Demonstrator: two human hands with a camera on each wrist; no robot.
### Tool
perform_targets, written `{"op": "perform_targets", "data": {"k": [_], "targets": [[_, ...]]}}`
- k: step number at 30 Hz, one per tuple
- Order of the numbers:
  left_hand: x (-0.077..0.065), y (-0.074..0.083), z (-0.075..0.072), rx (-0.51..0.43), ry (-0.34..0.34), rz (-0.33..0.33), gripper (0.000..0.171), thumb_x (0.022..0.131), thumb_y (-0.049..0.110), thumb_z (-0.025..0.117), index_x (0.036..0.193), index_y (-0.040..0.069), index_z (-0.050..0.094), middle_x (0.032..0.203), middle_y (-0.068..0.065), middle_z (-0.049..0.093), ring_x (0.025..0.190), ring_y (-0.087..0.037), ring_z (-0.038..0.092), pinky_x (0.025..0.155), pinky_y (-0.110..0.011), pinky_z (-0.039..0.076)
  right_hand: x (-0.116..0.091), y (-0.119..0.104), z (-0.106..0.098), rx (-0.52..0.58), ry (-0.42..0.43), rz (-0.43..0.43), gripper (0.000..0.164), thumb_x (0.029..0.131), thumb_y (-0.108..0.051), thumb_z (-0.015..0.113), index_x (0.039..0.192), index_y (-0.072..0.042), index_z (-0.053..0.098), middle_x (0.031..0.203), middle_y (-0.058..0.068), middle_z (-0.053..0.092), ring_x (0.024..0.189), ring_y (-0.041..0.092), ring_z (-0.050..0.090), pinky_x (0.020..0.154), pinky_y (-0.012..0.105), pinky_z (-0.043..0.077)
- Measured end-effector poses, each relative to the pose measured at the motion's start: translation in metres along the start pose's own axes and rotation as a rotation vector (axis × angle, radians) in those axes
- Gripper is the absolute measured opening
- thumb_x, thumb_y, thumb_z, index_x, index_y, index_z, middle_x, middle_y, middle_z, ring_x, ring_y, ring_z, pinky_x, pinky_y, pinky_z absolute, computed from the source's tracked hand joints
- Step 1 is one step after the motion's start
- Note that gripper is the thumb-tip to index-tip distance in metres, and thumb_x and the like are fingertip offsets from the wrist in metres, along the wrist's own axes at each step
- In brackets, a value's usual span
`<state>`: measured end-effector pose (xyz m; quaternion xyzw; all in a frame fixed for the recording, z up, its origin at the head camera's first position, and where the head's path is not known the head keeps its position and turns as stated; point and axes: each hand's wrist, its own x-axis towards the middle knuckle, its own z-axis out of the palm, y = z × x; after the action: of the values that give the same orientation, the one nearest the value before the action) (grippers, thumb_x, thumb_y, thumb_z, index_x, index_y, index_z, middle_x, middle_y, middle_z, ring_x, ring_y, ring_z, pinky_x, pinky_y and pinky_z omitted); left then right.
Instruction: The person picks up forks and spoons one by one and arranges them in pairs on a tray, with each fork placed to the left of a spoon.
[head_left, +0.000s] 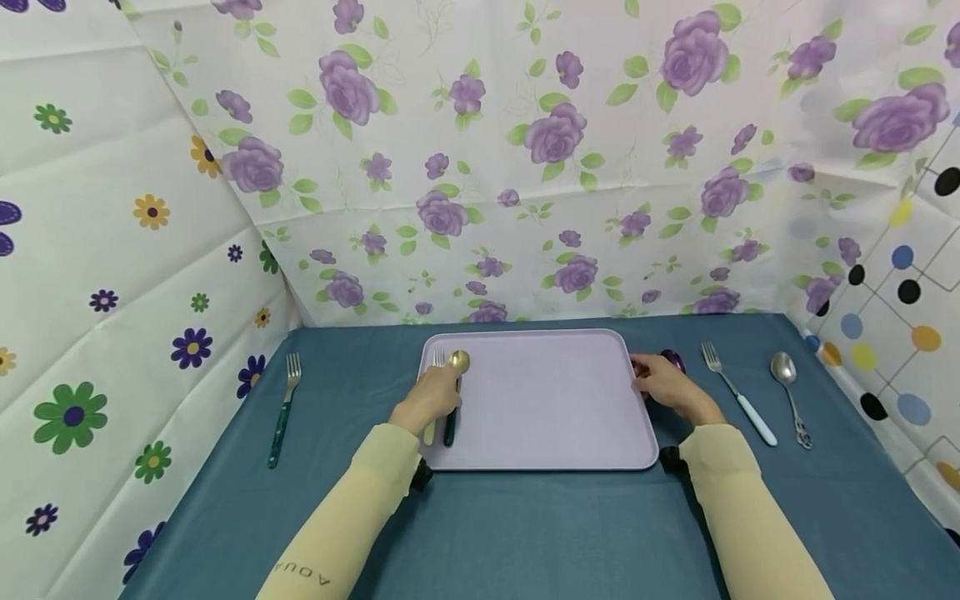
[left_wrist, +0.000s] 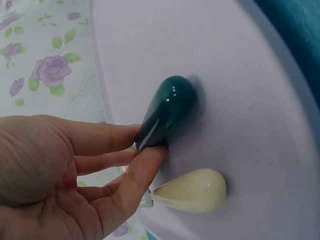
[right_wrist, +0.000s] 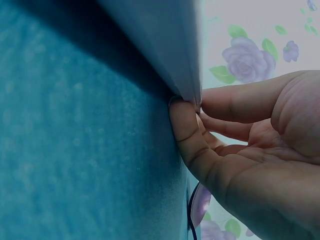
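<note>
On the left part of the pale lilac tray (head_left: 555, 400), my left hand (head_left: 429, 398) pinches a spoon (head_left: 460, 361) with a gold bowl and a dark green handle (left_wrist: 172, 102). The handle's rounded end lies close over the tray surface. Beside it on the tray is a fork with a cream handle (left_wrist: 195, 191); its tines (head_left: 438, 358) show past my fingers. My right hand (head_left: 673, 387) pinches the tray's right rim (right_wrist: 182, 50) between thumb and fingers. A dark purple, shiny utensil (head_left: 672, 360) lies just behind that hand, partly hidden.
A fork with a green handle (head_left: 281, 421) lies left of the tray on the blue cloth (head_left: 540, 533). To the right are a white-handled fork (head_left: 738, 396) and a silver spoon (head_left: 785, 375). Flowered sheets (head_left: 480, 167) stand behind and at the sides.
</note>
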<state>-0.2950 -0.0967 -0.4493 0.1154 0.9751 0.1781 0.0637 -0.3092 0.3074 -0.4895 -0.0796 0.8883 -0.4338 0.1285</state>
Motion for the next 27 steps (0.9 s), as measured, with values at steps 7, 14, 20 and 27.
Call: {"op": "perform_targets", "data": {"k": [7, 14, 20, 27], "targets": [[-0.0010, 0.0006, -0.0006, -0.007, 0.009, -0.001, 0.009, 0.089, -0.001, 0.070, 0.084, 0.004, 0.064, 0.076, -0.009, 0.059, 0.065, -0.023, 0.058, 0.058, -0.033, 0.050, 0.0001, 0.0008, 0.0005, -0.005, 0.005, -0.004, 0.056, 0.101, 0.005, 0.051, 0.153, 0.019, 0.032, 0.115, 0.027, 0.059, 0.097, 0.032, 0.059, 0.084, 0.042, 0.058], [-0.0039, 0.0033, -0.0014, -0.002, 0.023, 0.007, 0.012, 0.089, -0.001, 0.070, 0.084, 0.005, 0.061, 0.078, -0.009, 0.060, 0.069, -0.024, 0.058, 0.063, -0.037, 0.053, 0.0002, 0.0008, 0.0002, -0.014, 0.007, -0.010, 0.057, 0.101, 0.005, 0.051, 0.153, 0.019, 0.032, 0.115, 0.027, 0.060, 0.097, 0.032, 0.060, 0.083, 0.041, 0.058], [-0.0045, 0.0045, -0.0014, -0.006, 0.024, -0.004, 0.004, 0.089, -0.001, 0.069, 0.090, 0.002, 0.066, 0.078, -0.010, 0.060, 0.068, -0.024, 0.059, 0.061, -0.036, 0.053, 0.0008, 0.0008, 0.0004, -0.021, 0.008, -0.012, 0.057, 0.101, 0.005, 0.051, 0.152, 0.019, 0.032, 0.114, 0.027, 0.060, 0.096, 0.032, 0.059, 0.081, 0.040, 0.058], [-0.0052, 0.0051, -0.0015, -0.013, 0.025, -0.002, 0.007, 0.091, 0.000, 0.067, 0.097, 0.001, 0.067, 0.079, -0.010, 0.060, 0.068, -0.025, 0.060, 0.060, -0.037, 0.053, 0.0011, 0.0007, 0.0004, -0.021, 0.008, -0.010, 0.056, 0.101, 0.005, 0.051, 0.152, 0.019, 0.033, 0.112, 0.026, 0.060, 0.096, 0.031, 0.059, 0.080, 0.040, 0.058]]}}
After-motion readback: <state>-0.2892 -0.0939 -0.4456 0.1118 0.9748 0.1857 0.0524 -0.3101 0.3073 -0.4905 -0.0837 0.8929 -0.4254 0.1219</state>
